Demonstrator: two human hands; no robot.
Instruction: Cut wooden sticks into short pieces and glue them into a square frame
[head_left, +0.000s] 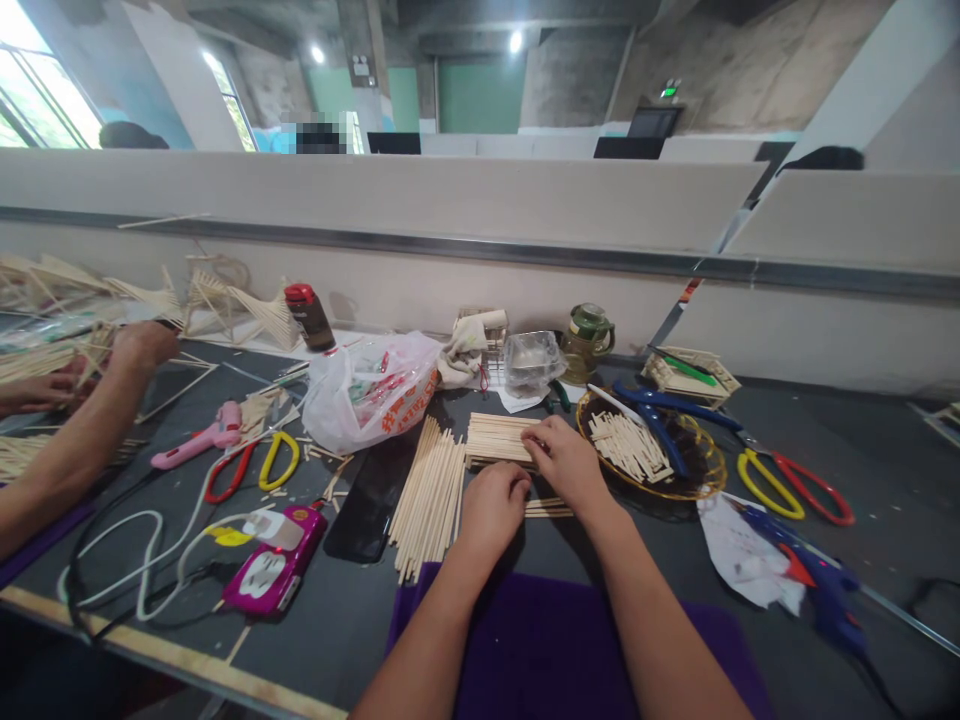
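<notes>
My left hand [493, 505] rests knuckles-up on the dark table, fingers curled under, beside a loose pile of long bamboo sticks [429, 495]. What its fingers hold is hidden. My right hand [566, 460] lies on the near edge of a flat panel of glued sticks [495, 438], fingers bent and pressing on it. A few short sticks [547, 508] lie between the two hands. A purple cloth [540, 650] covers my lap below.
Round yellow basket [701, 480] with short stick pieces and blue pliers [660, 415]. Red-yellow scissors [795, 485], blue glue gun [817, 580], white plastic bag [371, 390], pink power strip [274, 560], black phone [367, 500]. A co-worker's arm [82, 430] works at left among stick models.
</notes>
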